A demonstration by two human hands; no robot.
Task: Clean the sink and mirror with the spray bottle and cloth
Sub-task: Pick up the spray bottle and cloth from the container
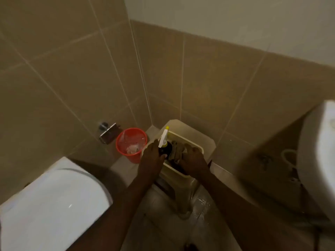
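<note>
My left hand point(151, 156) has its fingers wrapped round the dark spray bottle with the white-and-yellow trigger head point(163, 144), which stands in the cream plastic basket point(183, 173) on a beige plastic stool point(192, 132). My right hand point(193, 161) is down in the basket on the crumpled brown cloth point(176, 148); its fingers look curled on the cloth, though the dim light makes me unsure. I judge that a careless lift could drag the basket off the stool, or snag the cloth on the trigger. The red bin point(131, 144) sits just beside the stool, the white toilet point(52, 201) lies near left, and the white sink point(319, 156) edge is at right. The floor by the stool leg looks wet.
</note>
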